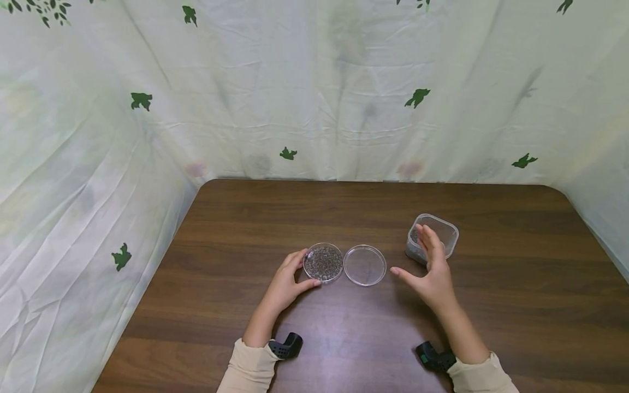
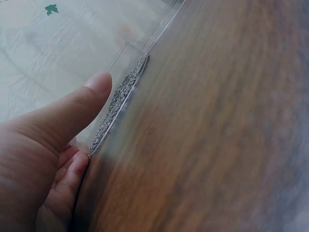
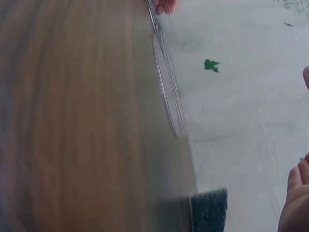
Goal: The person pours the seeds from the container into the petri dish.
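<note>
A clear petri dish (image 1: 322, 263) with grey granules in it lies on the table. My left hand (image 1: 286, 281) holds this dish from the left, thumb at its near side and fingers at its far side. In the left wrist view the granules (image 2: 118, 104) form a sloping layer inside the clear wall. Right beside the dish lies a clear round lid (image 1: 365, 265) with nothing on it. My right hand (image 1: 432, 278) is raised with thumb and fingers spread, holding nothing. It partly hides a clear plastic tub (image 1: 444, 232) containing similar granules.
Brown wood-grain table (image 1: 236, 218) extends around the dishes and tub. A pale cloth (image 1: 319, 98) with green bird shapes hangs behind the table and along its sides. Each wrist wears a black camera, such as the left one (image 1: 286, 346).
</note>
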A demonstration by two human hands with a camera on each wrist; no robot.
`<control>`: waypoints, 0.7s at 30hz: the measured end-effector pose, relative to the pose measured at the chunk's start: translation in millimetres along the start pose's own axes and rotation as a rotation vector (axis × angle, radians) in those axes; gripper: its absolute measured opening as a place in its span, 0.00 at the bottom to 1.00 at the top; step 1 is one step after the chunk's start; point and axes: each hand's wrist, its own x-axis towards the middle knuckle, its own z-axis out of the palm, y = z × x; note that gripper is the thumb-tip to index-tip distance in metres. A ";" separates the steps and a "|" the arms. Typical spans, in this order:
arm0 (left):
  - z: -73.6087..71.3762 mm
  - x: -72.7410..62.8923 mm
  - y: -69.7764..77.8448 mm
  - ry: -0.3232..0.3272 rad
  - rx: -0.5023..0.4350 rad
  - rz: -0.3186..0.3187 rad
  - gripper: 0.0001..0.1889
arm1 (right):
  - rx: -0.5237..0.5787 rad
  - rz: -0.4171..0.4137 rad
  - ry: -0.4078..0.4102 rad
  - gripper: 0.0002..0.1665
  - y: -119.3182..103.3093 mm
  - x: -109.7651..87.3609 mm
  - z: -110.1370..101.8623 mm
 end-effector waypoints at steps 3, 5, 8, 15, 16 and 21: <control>0.0 -0.1 -0.1 0.001 -0.001 0.002 0.41 | 0.003 0.019 -0.040 0.61 -1.0 -1.4 3.4; 0.1 -0.1 -0.2 0.000 -0.002 0.001 0.41 | -0.002 0.025 -0.069 0.61 -1.4 -2.2 5.3; 0.0 -0.3 -0.1 0.000 -0.002 -0.002 0.41 | -0.021 0.044 -0.109 0.60 -2.3 -3.0 7.9; -0.2 -0.6 -0.1 -0.002 -0.006 -0.002 0.41 | -0.037 0.118 -0.175 0.60 9.6 -6.8 13.2; -0.2 -0.6 -0.2 -0.003 -0.007 -0.002 0.41 | -0.040 0.128 -0.183 0.60 14.4 -8.1 13.6; -0.1 -0.4 -0.6 -0.003 -0.011 0.001 0.41 | -0.082 0.203 -0.245 0.61 35.6 -13.9 15.2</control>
